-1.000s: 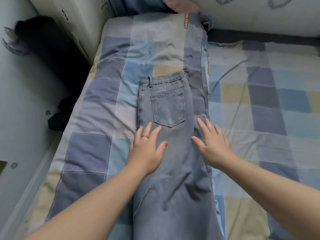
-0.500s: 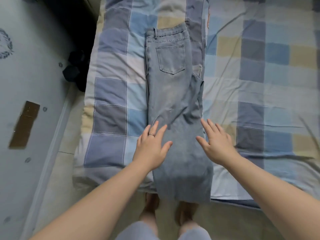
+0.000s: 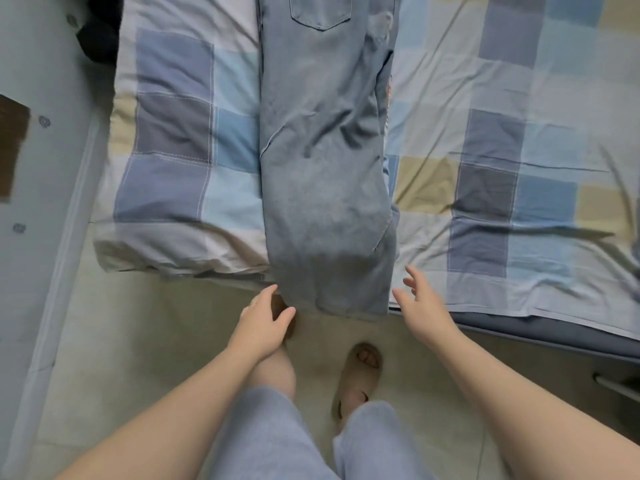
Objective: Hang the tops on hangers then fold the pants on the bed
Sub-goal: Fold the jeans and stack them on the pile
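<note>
I see a bed [image 3: 519,323] filling the upper frame, w/ a patchwork cover [image 3: 173,140] in blue, grey, cream & white squares, creased on the right. Dark bed base [image 3: 554,332] shows under the cover's edge at lower right. Pale tiled floor [image 3: 156,341] below. Left side: light grey wall [image 3: 31,254] w/ a brown patch [image 3: 10,147]. Light is soft & even.

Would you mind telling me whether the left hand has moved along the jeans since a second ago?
Yes: the left hand slid from the back pocket to the hem.
</note>
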A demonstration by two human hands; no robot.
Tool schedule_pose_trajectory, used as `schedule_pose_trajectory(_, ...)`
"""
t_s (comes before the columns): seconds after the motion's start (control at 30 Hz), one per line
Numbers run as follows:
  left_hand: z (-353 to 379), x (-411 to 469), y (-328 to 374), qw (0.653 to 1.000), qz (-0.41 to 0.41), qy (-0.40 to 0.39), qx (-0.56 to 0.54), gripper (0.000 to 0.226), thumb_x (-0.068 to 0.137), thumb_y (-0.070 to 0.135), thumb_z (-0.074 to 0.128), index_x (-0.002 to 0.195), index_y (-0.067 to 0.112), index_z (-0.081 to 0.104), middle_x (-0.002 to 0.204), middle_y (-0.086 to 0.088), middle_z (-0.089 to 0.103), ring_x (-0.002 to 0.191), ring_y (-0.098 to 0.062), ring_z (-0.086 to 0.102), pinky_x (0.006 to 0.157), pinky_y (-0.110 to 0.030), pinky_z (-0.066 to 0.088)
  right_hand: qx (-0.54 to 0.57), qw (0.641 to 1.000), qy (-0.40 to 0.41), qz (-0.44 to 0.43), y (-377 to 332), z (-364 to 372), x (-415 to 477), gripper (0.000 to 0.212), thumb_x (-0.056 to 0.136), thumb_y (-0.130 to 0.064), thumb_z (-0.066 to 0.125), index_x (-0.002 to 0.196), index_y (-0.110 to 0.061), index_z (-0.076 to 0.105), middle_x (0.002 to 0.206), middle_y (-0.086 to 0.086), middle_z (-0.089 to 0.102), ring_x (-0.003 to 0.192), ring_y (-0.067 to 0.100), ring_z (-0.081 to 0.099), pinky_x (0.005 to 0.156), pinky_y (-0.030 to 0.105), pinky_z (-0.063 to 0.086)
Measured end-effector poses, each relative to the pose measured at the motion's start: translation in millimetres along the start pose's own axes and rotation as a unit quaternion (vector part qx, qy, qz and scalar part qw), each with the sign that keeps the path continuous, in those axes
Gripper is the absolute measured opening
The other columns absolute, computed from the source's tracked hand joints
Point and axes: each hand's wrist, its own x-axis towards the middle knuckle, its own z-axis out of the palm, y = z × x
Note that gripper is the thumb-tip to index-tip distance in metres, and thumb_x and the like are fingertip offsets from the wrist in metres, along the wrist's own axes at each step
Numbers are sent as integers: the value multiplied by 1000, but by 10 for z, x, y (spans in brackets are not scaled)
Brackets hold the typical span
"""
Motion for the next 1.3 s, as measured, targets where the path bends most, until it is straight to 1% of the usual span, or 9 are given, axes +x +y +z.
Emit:
schedule_pose_trajectory(0.27,866,108,-225,986,-99,37,-129,72,95,46,64,154,21,33,154,-4,46,138,-24,46,105,-32,35,13,1000,-17,-12,644,180,441,62,100,-35,55,156,-27,28,151,5,47,132,21,49,95,32,38)
schedule_pose_trajectory(0.5,958,622,-321,968,-57,147,-195,83,89,46,71,156,20,29,158,1,40,144,-18,39,114,-32,31,47,998,-4,-41,706,404,898,76,94,-36,64,157,-29,23,145,-3,47,125,17,50,98,35,44)
schedule_pose_trajectory(0.6,921,839,-286,961,-4,165,-222,75,84,41,77,145,19,40,137,9,55,125,-9,51,102,-23,37,150,988,-14,-47,658,482,1055,70,92,-23,70,152,-23,34,132,-4,57,110,11,62,91,30,54)
schedule_pose_trajectory(0.7,894,999,-228,940,16,179,-290,55,81,33,82,125,18,52,115,15,63,108,-5,62,90,-17,45,221,975,-21,-23,564,532,1192,59,88,-22,76,139,-17,47,119,0,68,95,6,70,70,19,57)
schedule_pose_trajectory(0.83,883,1092,-171,930,9,105,-353,37,81,26,85,112,19,66,100,13,74,85,4,71,67,-9,53,275,961,-37,10,524,534,1279,43,88,-21,76,126,-12,59,117,6,72,99,19,72,83,36,59)
schedule_pose_trajectory(0.97,814,1003,-201,938,-9,6,-346,34,78,24,86,109,16,75,98,10,79,91,-4,74,81,-21,55,276,953,-124,16,616,575,1074,31,87,-12,75,117,-8,71,108,9,77,96,24,74,87,39,60)
schedule_pose_trajectory(1.03,791,927,-244,946,-19,-25,-323,31,78,27,87,105,18,75,97,11,79,91,-4,74,82,-22,54,256,956,-145,16,730,604,928,33,84,-9,77,117,-8,72,110,10,76,98,24,74,88,37,60)
schedule_pose_trajectory(1.17,801,689,-341,954,-39,-53,-294,40,76,32,88,109,19,71,97,10,78,81,0,73,65,-13,52,167,975,-146,16,1009,667,620,36,82,-11,81,117,-8,72,110,6,75,94,14,73,85,28,58)
schedule_pose_trajectory(1.3,887,345,-520,958,-62,-85,-268,40,79,25,86,116,20,71,106,7,76,93,-8,72,74,-21,54,157,975,-144,65,1222,766,284,23,82,-20,83,103,-18,76,97,-6,78,84,7,74,74,20,56)
